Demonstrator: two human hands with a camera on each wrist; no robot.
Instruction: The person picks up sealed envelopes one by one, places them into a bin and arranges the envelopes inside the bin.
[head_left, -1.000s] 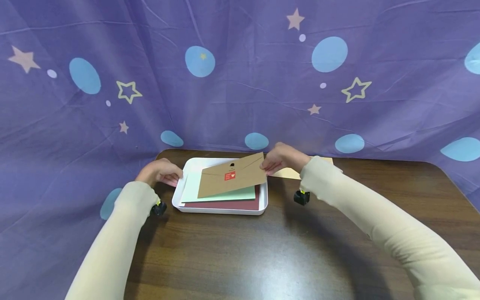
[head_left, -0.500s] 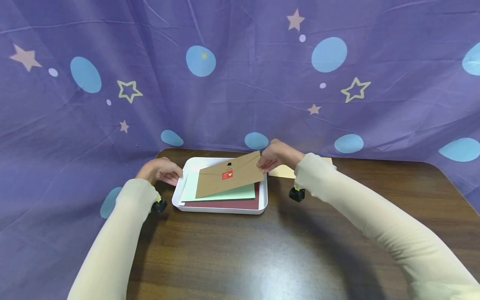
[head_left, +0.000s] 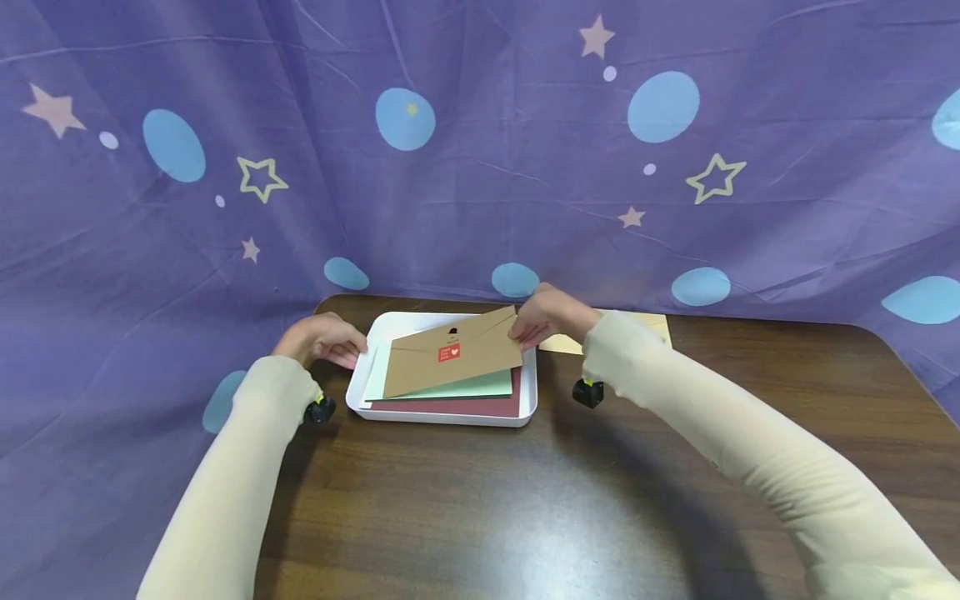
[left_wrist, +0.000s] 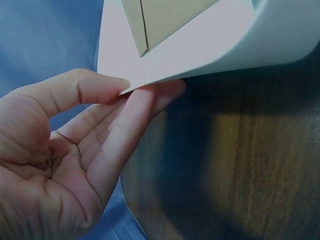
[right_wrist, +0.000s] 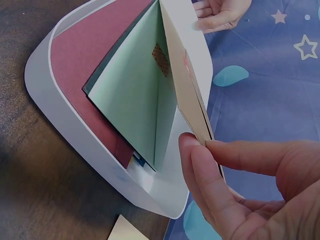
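A brown kraft envelope with a red sticker slants over the white tray, its right end raised. My right hand pinches that end between thumb and fingers, as the right wrist view shows. At the tray's left rim, my left hand pinches the edge with the thumb above and fingers below. Under the envelope lies a mint-green envelope with a dark item beneath it. A maroon envelope or card rests lower in the tray.
A pale yellow paper or envelope lies on the wooden table, partly hidden behind the right forearm. Behind the table hangs a purple curtain with stars and blue ovals.
The right hand has shifted slightly left with the brown envelope, whose left end sits further left over the mint-green one. The left hand stays on the tray's rim.
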